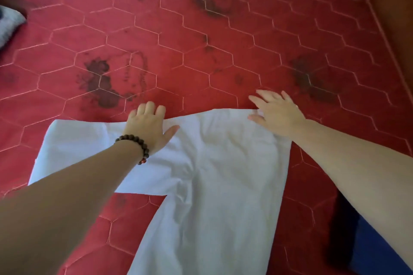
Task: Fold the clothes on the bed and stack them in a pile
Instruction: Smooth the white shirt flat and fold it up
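Observation:
A white garment (212, 174) lies spread flat on the red quilted bed (201, 40), one sleeve stretched out to the left. My left hand (148, 126), with a bead bracelet on the wrist, presses palm down on the garment's top edge near that sleeve. At the garment's top right corner my right hand (276, 111) rests flat, fingers apart and reaching partly onto the bed cover. Neither hand grips the cloth.
A grey cloth item (9, 24) lies at the far left edge of the bed. Something dark blue (375, 252) sits at the lower right, under my right forearm. The bed's right edge (384, 35) runs diagonally along a brown surface.

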`<state>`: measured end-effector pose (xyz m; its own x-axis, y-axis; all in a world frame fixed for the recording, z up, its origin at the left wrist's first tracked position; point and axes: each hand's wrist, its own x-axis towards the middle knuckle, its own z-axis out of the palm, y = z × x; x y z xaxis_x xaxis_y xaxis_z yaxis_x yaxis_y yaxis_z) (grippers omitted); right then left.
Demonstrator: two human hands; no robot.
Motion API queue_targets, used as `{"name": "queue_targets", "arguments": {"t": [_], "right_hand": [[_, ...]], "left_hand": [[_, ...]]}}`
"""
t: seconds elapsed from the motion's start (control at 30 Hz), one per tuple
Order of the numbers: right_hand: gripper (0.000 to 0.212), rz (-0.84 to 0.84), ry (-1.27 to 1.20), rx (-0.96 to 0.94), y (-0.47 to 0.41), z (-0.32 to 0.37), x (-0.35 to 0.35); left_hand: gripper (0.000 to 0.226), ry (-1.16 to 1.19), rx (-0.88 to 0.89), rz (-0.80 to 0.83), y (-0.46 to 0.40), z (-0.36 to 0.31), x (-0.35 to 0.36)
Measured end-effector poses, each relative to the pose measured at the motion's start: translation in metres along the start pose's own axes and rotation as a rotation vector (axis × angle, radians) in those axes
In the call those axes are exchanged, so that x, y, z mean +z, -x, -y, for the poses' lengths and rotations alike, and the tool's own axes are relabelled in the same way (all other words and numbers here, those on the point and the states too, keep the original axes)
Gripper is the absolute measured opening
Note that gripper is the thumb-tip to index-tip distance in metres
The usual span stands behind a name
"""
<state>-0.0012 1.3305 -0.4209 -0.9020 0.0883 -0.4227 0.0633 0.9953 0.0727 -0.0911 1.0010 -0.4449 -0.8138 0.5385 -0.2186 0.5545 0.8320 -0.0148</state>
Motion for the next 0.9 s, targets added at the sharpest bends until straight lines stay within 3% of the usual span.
{"name": "queue_targets", "arguments": {"t": [0.13, 0.23, 0.3, 0.47, 0.57, 0.63, 0.7, 0.77, 0.9], "right_hand": [[0.060, -0.019, 0.009, 0.001, -0.009, 0.011, 0.012], [0.044, 0.061, 0.037, 0.006, -0.008, 0.014, 0.012], [0.043, 0.022, 0.075, -0.012, -0.010, 0.016, 0.005], [0.050, -0.379, 0.123, 0.116, -0.049, 0.008, -0.039], [0.069, -0.419, 0.060, 0.205, -0.067, 0.007, -0.056], [0.066, -0.445, 0.035, 0.178, -0.063, 0.021, -0.047], [0.056, -0.439, 0.019, 0.115, -0.051, 0.040, -0.029], [0.052, -0.371, -0.050, 0.071, -0.041, 0.058, -0.008], [0.055, -0.130, -0.137, -0.043, -0.038, 0.078, 0.031]], "left_hand": [[0.053, 0.045, -0.039, 0.066, -0.007, -0.010, 0.012], [0.059, 0.034, -0.009, 0.175, -0.010, -0.007, 0.016], [0.063, -0.011, 0.014, 0.177, -0.013, -0.004, 0.010], [0.059, -0.050, -0.101, -0.096, -0.059, 0.003, -0.027], [0.064, -0.100, -0.266, -0.137, -0.083, -0.007, -0.046], [0.064, -0.086, -0.182, -0.164, -0.085, -0.031, -0.049], [0.055, 0.012, 0.025, -0.175, -0.077, -0.065, -0.041], [0.053, 0.108, 0.187, -0.079, -0.061, -0.097, -0.024], [0.065, 0.086, 0.211, 0.104, -0.035, -0.110, 0.021]]}}
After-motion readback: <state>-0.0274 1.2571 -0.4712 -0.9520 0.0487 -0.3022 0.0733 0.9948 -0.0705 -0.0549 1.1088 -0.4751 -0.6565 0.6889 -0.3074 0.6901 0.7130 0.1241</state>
